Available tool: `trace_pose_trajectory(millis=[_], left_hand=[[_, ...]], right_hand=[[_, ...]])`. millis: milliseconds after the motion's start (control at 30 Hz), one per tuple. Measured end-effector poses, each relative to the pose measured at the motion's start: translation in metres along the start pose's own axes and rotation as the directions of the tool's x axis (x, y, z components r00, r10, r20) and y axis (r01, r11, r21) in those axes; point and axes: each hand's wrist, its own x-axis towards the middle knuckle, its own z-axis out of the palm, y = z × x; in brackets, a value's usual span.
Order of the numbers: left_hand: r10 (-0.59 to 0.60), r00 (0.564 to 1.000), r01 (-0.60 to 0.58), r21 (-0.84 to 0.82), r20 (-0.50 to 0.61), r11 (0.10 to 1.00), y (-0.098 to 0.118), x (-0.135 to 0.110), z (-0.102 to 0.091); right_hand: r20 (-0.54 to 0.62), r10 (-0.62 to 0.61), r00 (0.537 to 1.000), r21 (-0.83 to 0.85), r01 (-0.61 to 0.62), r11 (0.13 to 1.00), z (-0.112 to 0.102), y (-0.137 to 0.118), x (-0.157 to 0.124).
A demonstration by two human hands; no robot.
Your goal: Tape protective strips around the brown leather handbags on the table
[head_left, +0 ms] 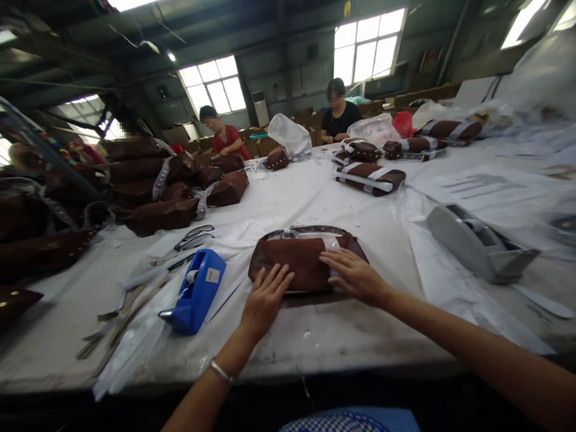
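Toward the left edge of the white work surface point(288, 207), from where I stand, brown bags point(139, 174) lie heaped. Closer to the near edge, a blue tape dispenser point(195, 294) sits just left of the hands. Next comes the left hand point(265, 300), its fingers spread on the lower left of a brown handbag point(308, 264), gripping nothing. That handbag lies near the middle of the near edge, its studded strap point(315, 229) arched along the side toward the far edge. By its upper right is a clear strip point(332, 243), and the right hand point(355, 276) rests just below, fingers stretched out, also pinching nothing; whether they touch the strip I can't tell. To my eye, the step is flattening and steadying the handbag. Done well, it wants light, even pressure, the left hand anchoring while the right smooths outward, with no crease pressed in and the strap kept clear of the fingers. Further right, a grey tape dispenser point(481, 243) stands toward the right edge, well apart from the handbag.
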Motion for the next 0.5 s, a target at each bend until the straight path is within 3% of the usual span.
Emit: trace_pose_trajectory(millis=[133,200,267,300,333,400,433,467,500], left_hand=[[-0.066,0.996,0.065,-0.023,-0.066,0.998,-0.028,-0.029,0.015],[-0.114,0.986,0.108,-0.055,-0.122,0.993,-0.024,-0.032,0.023],[-0.157,0.976,0.146,-0.082,-0.151,0.986,-0.014,-0.029,0.027],[-0.173,0.973,0.160,-0.094,-0.154,0.983,-0.009,-0.028,0.028],[-0.186,0.970,0.171,-0.107,-0.155,0.980,-0.004,-0.026,0.028],[-0.211,0.967,0.192,-0.130,-0.146,0.973,0.004,-0.023,0.026],[-0.221,0.965,0.201,-0.139,-0.141,0.970,0.007,-0.022,0.025],[-0.228,0.964,0.207,-0.148,-0.140,0.967,0.009,-0.022,0.023],[-0.233,0.964,0.212,-0.155,-0.132,0.965,0.010,-0.022,0.022]], right_hand=[[0.001,-0.149,0.989,0.099,0.148,0.984,0.015,-0.038,-0.039],[-0.029,-0.099,0.995,0.202,0.103,0.974,0.023,-0.057,-0.047],[0.005,0.083,0.997,0.385,-0.078,0.919,0.029,-0.075,-0.049],[0.077,0.223,0.972,0.505,-0.231,0.832,0.031,-0.082,-0.047],[0.190,0.366,0.911,0.619,-0.400,0.675,0.032,-0.088,-0.045],[0.456,0.512,0.729,0.758,-0.619,0.207,0.034,-0.094,-0.036],[0.551,0.505,0.665,0.777,-0.629,-0.019,0.035,-0.096,-0.031],[0.598,0.486,0.638,0.785,-0.588,-0.193,0.036,-0.097,-0.025],[0.596,0.487,0.638,0.801,-0.517,-0.303,0.038,-0.098,-0.019]])
